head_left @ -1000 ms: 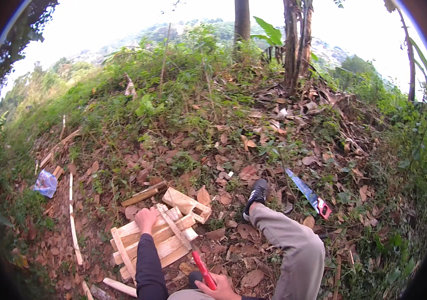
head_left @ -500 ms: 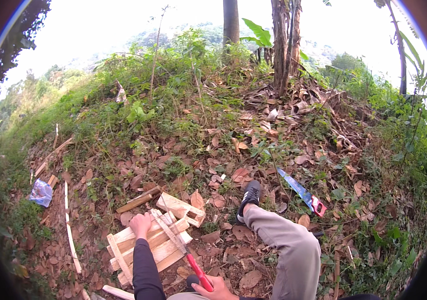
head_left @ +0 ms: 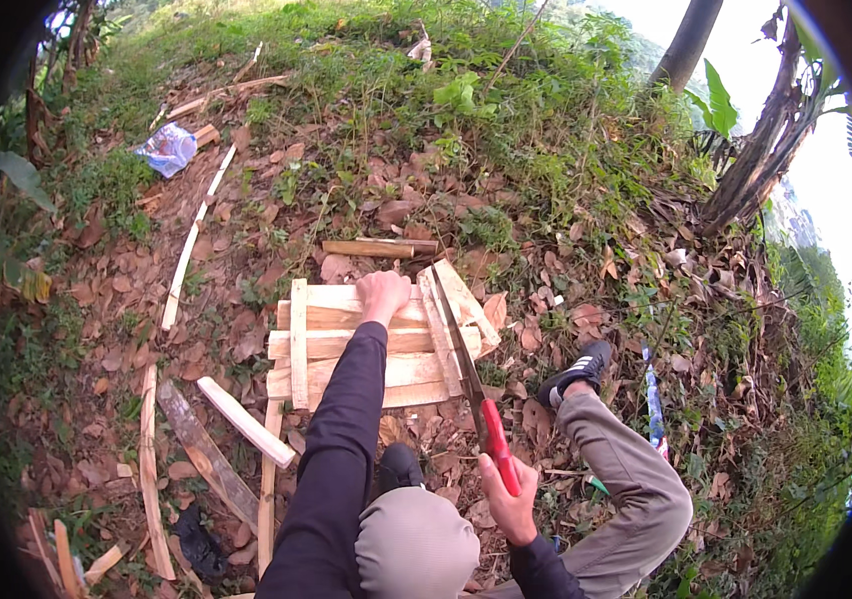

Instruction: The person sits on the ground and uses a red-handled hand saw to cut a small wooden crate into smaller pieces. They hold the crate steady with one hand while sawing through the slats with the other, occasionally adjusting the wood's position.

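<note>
A small panel of pale wooden slats (head_left: 376, 371) lies on the leafy ground before me, with one crosspiece (head_left: 299, 344) near its left end and another (head_left: 443, 329) at its right. My left hand (head_left: 386, 296) is closed over the far slat, its fingertips partly hidden. In my right hand (head_left: 509, 497) is the red handle of a machete (head_left: 473, 391). Its long, dark blade points away from me and lies along the panel's right end, by the right crosspiece; whether it touches the wood I cannot tell.
A wood block (head_left: 469, 299) sits beyond the panel's right end, and a short brown piece (head_left: 371, 248) behind it. Loose strips (head_left: 191, 250) lie leftward, near a crumpled plastic bag (head_left: 168, 150). A blue handsaw (head_left: 653, 399) is past my right leg (head_left: 625, 479). Trees stand far right.
My view has swung left and down, so the panel sits nearer the middle. My left hand stays on the slats, and the machete remains in my right hand along the panel's right end.
</note>
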Tool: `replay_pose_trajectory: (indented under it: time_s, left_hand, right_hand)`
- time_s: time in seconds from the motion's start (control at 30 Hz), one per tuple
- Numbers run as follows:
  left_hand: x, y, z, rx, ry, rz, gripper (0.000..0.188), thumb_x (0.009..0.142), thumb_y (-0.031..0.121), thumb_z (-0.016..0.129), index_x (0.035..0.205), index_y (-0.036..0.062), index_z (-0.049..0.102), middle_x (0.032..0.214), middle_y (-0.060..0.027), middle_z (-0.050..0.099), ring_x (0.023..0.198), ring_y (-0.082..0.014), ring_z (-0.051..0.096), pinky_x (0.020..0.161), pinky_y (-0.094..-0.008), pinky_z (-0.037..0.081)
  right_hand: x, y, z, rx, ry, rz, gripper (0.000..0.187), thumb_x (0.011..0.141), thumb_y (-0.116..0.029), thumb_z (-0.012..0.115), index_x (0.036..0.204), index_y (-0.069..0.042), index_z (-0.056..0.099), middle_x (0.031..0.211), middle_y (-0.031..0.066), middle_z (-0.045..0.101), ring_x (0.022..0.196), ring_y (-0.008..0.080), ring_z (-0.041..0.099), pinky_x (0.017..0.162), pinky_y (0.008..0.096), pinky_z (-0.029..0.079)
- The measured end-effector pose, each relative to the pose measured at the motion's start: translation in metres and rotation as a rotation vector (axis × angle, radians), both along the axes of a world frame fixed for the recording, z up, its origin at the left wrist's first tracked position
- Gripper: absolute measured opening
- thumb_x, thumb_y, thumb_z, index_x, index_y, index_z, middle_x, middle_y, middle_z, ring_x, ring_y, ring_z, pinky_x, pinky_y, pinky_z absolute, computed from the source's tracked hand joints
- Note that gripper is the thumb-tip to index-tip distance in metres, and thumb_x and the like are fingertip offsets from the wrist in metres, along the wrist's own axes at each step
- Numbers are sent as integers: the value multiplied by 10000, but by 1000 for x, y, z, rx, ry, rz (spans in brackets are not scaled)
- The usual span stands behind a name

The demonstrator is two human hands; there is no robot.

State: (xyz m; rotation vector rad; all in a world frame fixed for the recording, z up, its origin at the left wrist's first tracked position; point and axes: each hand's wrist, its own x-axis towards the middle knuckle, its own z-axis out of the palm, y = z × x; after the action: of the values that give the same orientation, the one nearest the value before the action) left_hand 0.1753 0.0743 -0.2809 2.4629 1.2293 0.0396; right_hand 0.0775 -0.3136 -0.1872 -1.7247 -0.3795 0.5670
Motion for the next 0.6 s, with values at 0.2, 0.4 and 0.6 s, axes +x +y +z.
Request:
replay_pose_trajectory:
  time_s: [0.2,0.4,0.6]
  left_hand:
    - [4,25,-9,-5,-22,-12,508,931,427,456,1016,31,763,1080,-214,725,1048,-350,694,909,-449,522]
    - [9,11,4,14,26,-75,491,944,397,448,1010,26,763,1057,-208,731,1030,-348,700,908,-442,521]
    - [0,30,1,-19,74,-50,508,939,389,418,1031,26,760,1083,-211,725,1059,-337,692,912,-449,510]
  right_hand:
    - [11,30,15,40,87,-10,298,970,-177,670,719,-55,565,601,-73,514,521,5,431,468,212,323]
    - [-7,19,7,-1,3,-44,270,945,-112,655,708,-33,553,615,-78,473,564,4,396,497,223,307]
    - [4,42,11,-29,-23,-27,273,906,-95,670,685,-26,528,592,-81,438,555,16,369,482,253,290]
